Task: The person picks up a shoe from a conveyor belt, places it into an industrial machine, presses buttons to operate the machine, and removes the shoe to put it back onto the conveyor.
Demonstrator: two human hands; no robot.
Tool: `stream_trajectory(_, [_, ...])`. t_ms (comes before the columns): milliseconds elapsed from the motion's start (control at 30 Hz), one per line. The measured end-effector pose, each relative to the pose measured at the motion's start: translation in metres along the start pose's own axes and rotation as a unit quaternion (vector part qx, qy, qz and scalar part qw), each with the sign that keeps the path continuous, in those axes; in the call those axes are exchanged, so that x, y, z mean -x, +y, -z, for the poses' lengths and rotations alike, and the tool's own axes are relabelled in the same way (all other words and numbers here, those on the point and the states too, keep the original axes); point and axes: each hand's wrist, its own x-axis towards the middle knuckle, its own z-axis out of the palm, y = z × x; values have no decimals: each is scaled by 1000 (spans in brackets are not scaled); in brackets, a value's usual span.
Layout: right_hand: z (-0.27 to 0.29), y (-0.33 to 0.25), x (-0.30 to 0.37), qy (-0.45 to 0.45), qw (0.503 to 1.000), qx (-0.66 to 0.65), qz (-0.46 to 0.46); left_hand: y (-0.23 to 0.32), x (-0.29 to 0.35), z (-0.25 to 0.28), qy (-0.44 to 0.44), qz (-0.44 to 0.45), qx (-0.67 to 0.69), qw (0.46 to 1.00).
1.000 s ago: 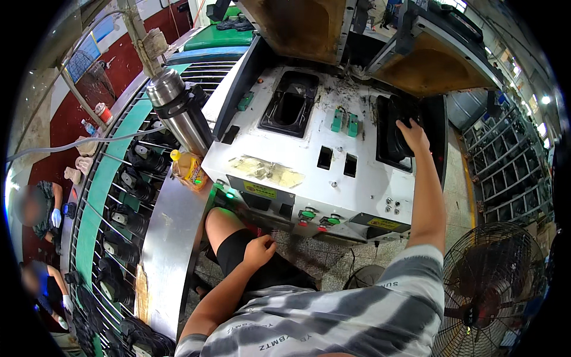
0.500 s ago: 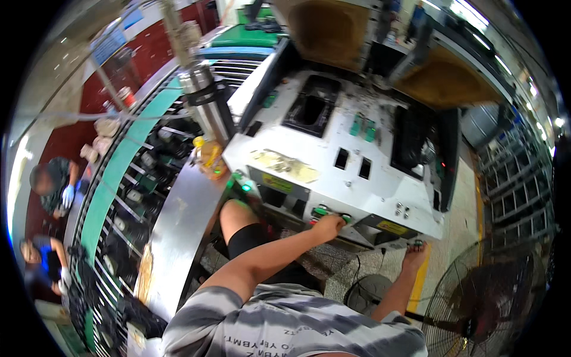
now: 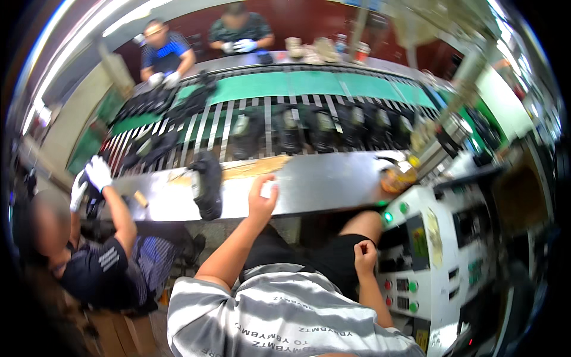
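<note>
My left hand point(image 3: 262, 199) reaches over the near edge of a steel table point(image 3: 333, 184), thumb and fingers apart, with nothing seen in it. To its left a black shoe point(image 3: 207, 185) stands on the same table, apart from the hand. Low by my right thigh is my right hand point(image 3: 365, 257), its fingers curled in and nothing showing in them. It is nearest to the white machine point(image 3: 425, 262), whose front carries green buttons point(image 3: 413, 287) and red ones. The hand does not touch them.
Beyond the table, black shoes point(image 3: 290, 128) line a roller conveyor with a green belt point(image 3: 262, 87). A bottle of yellowish liquid point(image 3: 399, 177) stands at the table's right end. A gloved co-worker point(image 3: 95, 256) handles something dark at left; two more people point(image 3: 241, 33) work across the conveyor.
My view has turned left from the machine to the table and conveyor. Both hands have come off the machine's front: the left now extends over the table, the right hangs by my thigh.
</note>
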Motion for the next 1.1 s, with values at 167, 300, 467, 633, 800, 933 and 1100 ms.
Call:
stream_trajectory(167, [-99, -33, -97, -149, 984, 53, 78, -50, 28, 156, 225, 28, -260, 939])
stream_trajectory(300, [-191, -51, -133, -239, 967, 41, 80, -105, 67, 166, 126, 227, -197, 945])
stream_trajectory(467, [-267, -43, -136, -256, 915, 225, 216, -161, 21, 145, 199, 233, -162, 938])
stream_trajectory(633, [-282, -33, -130, -210, 908, 252, 259, -213, -56, 125, 213, 225, -184, 933])
stream_trajectory(800, [-281, -38, -130, -206, 910, 250, 259, -264, -137, 108, 164, 239, -233, 928])
stream_trajectory(933, [-286, -44, -137, -214, 906, 264, 253, -315, -158, 96, 150, 248, -232, 929])
stream_trajectory(1100, [-287, -44, -133, -214, 915, 256, 227, -313, -167, 98, 93, 248, -245, 933])
